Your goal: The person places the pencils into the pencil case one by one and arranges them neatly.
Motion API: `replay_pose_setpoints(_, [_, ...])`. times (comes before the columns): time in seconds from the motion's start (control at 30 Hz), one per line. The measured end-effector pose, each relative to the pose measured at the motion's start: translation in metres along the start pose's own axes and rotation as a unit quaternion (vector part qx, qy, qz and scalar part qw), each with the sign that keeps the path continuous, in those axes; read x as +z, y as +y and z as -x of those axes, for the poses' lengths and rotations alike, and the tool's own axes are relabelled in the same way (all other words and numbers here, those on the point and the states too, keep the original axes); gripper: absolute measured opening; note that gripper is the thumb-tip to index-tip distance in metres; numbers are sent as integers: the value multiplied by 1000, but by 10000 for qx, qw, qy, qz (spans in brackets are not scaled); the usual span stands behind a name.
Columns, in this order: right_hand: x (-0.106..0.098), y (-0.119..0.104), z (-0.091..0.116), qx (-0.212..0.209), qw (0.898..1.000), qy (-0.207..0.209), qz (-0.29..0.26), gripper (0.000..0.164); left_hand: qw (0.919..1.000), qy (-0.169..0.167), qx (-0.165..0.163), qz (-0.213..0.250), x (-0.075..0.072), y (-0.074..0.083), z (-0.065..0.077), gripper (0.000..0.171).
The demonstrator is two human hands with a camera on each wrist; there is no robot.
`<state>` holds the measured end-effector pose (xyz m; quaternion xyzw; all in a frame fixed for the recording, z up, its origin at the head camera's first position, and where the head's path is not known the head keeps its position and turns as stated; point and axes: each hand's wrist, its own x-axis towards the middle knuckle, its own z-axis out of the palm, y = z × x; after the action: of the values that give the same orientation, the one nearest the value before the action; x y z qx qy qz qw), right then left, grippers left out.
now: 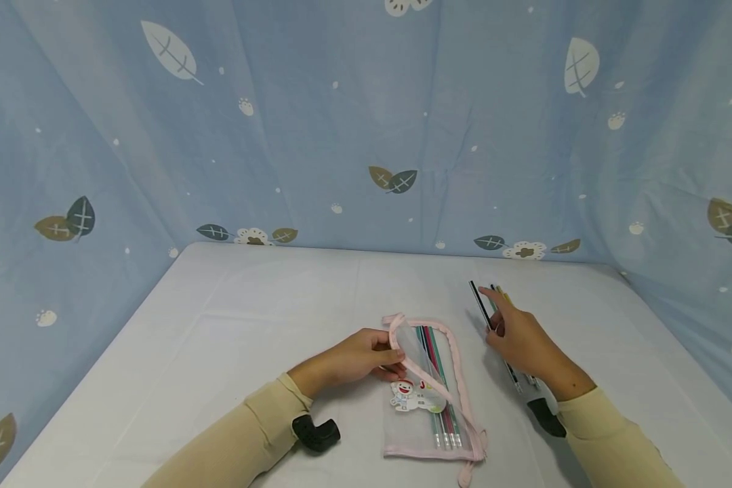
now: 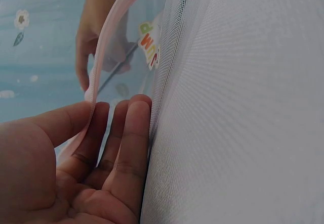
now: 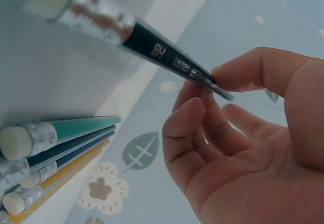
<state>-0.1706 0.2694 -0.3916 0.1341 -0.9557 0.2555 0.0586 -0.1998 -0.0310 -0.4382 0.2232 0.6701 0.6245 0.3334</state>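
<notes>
A clear mesh pencil pouch point(image 1: 402, 434) with pink trim and a cartoon sticker lies on the table. My left hand point(image 1: 360, 356) pinches its upper pink edge between thumb and fingers and lifts that layer, as the left wrist view also shows. Inside the pouch are several green, dark and red pencils point(image 1: 445, 423), eraser ends toward me. To the right of it, my right hand point(image 1: 527, 342) pinches a dark pencil point(image 3: 157, 49) by thumb and fingertips, tilted over the table. Beside this hand lie several loose pencils point(image 3: 76, 129), green, dark blue and yellow.
A white table point(image 1: 268, 298) carries everything. Behind it and at both sides hangs a blue curtain point(image 1: 317, 135) with leaf prints. A pink zipper pull point(image 1: 465, 473) trails from the pouch's near right corner. Black devices point(image 1: 316, 434) are strapped at the wrists.
</notes>
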Motion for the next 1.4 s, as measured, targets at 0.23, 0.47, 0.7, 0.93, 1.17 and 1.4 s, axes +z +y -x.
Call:
replay_pose_setpoints(0.23, [-3, -6, 0, -127, 9990, 428, -9, 75, 10000, -7, -9, -22, 0, 0, 0, 22])
replay_pose_setpoints(0.47, [0, -6, -2, -335, 9954, 894, -76, 78, 10000, 15, -14, -6, 0, -1, 0, 22])
replay_pose_setpoints(0.7, [1, -8, -1, -539, 9893, 1328, -289, 86, 10000, 11, -14, -7, 0, 0, 1, 21])
replay_pose_setpoints(0.93, [1, -12, -2, -396, 9872, 1332, -782, 94, 10000, 16, -33, -51, 0, 1, 1, 21])
replay_pose_setpoints(1.17, [4, -16, -2, -101, 9811, 934, -1691, 98, 10000, -5, -10, -6, -2, 1, 1, 22])
replay_pose_setpoints(1.4, [6, -20, -2, 32, 9763, 743, -2032, 98, 10000, -23, -8, 72, -2, 2, 1, 23])
